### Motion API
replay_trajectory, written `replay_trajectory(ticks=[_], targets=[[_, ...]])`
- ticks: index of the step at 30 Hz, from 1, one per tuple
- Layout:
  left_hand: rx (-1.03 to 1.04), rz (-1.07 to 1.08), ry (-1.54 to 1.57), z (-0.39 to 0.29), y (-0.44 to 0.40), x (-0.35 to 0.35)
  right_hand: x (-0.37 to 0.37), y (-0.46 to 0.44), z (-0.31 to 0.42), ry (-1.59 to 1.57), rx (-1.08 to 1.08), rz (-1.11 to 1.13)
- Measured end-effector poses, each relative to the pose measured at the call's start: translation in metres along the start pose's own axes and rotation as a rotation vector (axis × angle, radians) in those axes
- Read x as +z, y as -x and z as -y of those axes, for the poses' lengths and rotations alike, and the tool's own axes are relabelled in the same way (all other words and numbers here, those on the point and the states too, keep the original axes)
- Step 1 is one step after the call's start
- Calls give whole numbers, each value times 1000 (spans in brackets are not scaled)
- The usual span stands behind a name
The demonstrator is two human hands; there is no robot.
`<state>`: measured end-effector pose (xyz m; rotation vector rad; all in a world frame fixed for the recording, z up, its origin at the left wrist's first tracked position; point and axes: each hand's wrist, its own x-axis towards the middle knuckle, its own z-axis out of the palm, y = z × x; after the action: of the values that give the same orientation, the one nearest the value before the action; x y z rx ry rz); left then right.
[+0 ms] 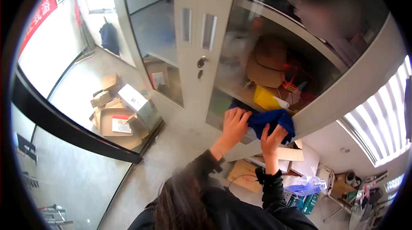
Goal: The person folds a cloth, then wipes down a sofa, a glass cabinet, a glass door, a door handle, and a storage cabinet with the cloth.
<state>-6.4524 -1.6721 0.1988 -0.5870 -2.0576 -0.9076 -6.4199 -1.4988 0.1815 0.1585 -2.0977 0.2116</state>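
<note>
A blue cloth (271, 119) is bunched against the lower part of the cabinet's glass door (234, 64). My left hand (235, 123) has its fingers curled over the cloth's left end, close to the glass. Slightly lower and to the right, my right hand (274, 137) grips the cloth's right part, its fingers partly hidden in the folds. Behind the glass are a yellow item (265, 97) and brown cardboard (264, 69). A key (201, 61) hangs in the lock between the two doors.
Opened cardboard boxes (118, 122) and a white box (133, 97) lie on the floor at left, near a glass partition with a dark frame (73, 131). Below right are more boxes (245, 174) and a plastic bag (304, 185). A striped window blind (380, 118) is at far right.
</note>
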Motion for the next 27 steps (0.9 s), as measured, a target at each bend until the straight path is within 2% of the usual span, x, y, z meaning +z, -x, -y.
replay_trajectory(ticks=[1, 5, 7, 8, 10, 14, 17, 19, 21, 23, 25, 26, 27], targets=[[-62, 77, -31, 10, 11, -9, 5, 7, 9, -52, -19, 77], [-83, 164, -138, 57, 57, -48, 23, 34, 44, -248, 26, 233], [-315, 404, 135, 77, 79, -75, 34, 53, 67, -229, 0, 227], [-309, 404, 136, 90, 86, -88, 39, 62, 79, -251, -11, 313], [-476, 561, 220, 119, 101, -115, 45, 71, 108, -285, 22, 498], [-556, 684, 154, 178, 115, -173, 81, 66, 173, -329, -102, 368], [-585, 659, 216, 222, 107, -215, 102, 45, 229, -355, -20, 466], [-682, 595, 218, 249, 87, -245, 126, 27, 256, -340, 0, 415], [-522, 515, 74, 280, 65, -259, 142, 2, 282, -330, 33, 374], [-454, 473, -46, 302, 31, -266, 147, -46, 300, -324, -75, 93], [-421, 333, -4, 307, -20, -267, 152, -83, 308, -331, -53, 65], [-411, 344, 9, 312, -39, -262, 153, -101, 310, -357, -47, 41], [-421, 237, 82, 316, -56, -256, 151, -122, 312, -342, -39, 40]])
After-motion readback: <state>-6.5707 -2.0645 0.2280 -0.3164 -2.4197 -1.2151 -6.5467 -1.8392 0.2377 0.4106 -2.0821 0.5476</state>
